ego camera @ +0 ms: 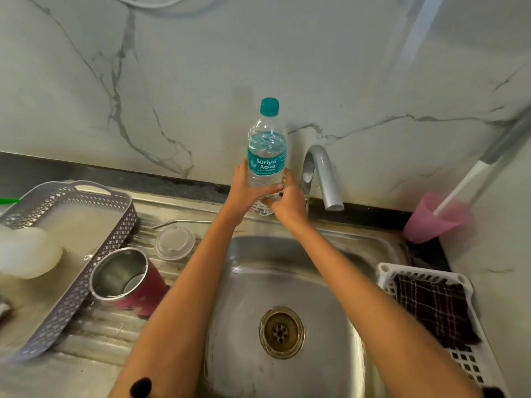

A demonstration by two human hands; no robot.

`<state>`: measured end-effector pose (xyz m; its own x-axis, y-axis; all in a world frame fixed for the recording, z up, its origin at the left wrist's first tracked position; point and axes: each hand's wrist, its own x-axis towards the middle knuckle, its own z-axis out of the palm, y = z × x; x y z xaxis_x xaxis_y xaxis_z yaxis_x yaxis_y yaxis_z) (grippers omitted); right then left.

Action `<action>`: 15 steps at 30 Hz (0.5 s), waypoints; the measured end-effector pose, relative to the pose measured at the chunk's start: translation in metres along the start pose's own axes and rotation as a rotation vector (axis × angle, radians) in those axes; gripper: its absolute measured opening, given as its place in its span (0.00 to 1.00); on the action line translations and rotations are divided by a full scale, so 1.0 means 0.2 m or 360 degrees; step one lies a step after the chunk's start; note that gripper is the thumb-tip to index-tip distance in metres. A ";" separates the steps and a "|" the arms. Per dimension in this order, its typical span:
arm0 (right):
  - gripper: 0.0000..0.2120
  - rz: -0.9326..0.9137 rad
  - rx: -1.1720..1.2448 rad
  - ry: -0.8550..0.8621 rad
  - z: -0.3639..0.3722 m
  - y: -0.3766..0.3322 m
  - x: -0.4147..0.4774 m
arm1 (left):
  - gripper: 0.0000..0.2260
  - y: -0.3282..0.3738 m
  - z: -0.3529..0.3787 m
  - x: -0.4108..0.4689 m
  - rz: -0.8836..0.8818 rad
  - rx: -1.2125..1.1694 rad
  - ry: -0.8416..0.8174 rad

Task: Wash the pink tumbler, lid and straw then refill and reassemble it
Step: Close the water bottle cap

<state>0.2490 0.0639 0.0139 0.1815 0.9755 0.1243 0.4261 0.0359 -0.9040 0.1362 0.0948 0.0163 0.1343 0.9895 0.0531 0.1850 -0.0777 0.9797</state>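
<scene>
At the far left, a grey perforated basket (86, 271) is seen on the steel drainboard (115, 334), with pale white items (26, 254) lying inside it. Just beside the basket's right edge the pink tumbler (129, 282) is placed on the drainboard, its mouth open and its steel interior exposed. Behind it, the clear lid (175, 242) is laid flat on the drainboard, apart from the tumbler. The metal straw (184, 222) is laid lengthwise just behind the lid, its bent end pointing left.

Toward the middle, a clear water bottle (267, 156) with a teal cap and a teal "Suriya Aqua" label is held upright above the back rim of the sink (244, 282). The left grip (244, 193) is wrapped round the bottle's lower left side, fingers curled across the front below the label. The right grip (288, 201) is closed on the lower right side, so the bottle's base is clasped between both. The cap is seen screwed on, and water can be made out inside. Below the forearms the drain (281, 331) is visible in the basin.

Just right of the bottle, the grey faucet (321, 173) is arched over the basin. Further right, a pink plastic cup (436, 222) with a white-handled tool (465, 182) leaning in it is set at the back corner. In front of it, a white basket (471, 363) holding a dark checked cloth (431, 305) is seen beside the sink.
</scene>
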 end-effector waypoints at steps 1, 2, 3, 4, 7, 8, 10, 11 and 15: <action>0.33 0.0015 -0.0021 0.0023 0.01 0.01 0.03 | 0.40 0.00 0.01 0.03 0.0013 0.0000 -0.0014; 0.33 0.0038 -0.0032 0.0046 0.02 0.03 0.05 | 0.38 0.00 0.02 0.05 0.0024 -0.0014 -0.0036; 0.34 0.0058 -0.0030 0.0072 0.03 0.04 0.07 | 0.36 -0.01 0.03 0.08 0.0029 -0.0027 -0.0054; 0.33 0.0073 -0.0023 0.0098 0.04 0.05 0.08 | 0.36 -0.02 0.03 0.09 0.0034 -0.0042 -0.0071; 0.33 0.0088 -0.0007 0.0161 0.05 0.07 0.10 | 0.38 -0.04 0.05 0.12 -0.0004 -0.0082 -0.0087; 0.32 0.0091 -0.0004 0.0173 0.06 0.08 0.11 | 0.39 -0.05 0.06 0.12 -0.0007 -0.0091 -0.0091; 0.32 0.0088 -0.0005 0.0212 0.07 0.09 0.11 | 0.38 -0.06 0.06 0.13 0.0007 -0.0107 -0.0101; 0.32 0.0083 -0.0012 0.0234 0.07 0.09 0.12 | 0.38 -0.06 0.07 0.14 0.0022 -0.0102 -0.0105; 0.33 0.0072 -0.0071 0.0235 0.08 0.10 0.11 | 0.37 -0.04 0.09 0.12 0.0082 0.0001 -0.0070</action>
<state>0.2467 0.0895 -0.0074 0.3281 0.9333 0.1456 0.4530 -0.0203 -0.8913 0.1561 0.1171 0.0055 0.1860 0.9780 0.0948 0.1771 -0.1283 0.9758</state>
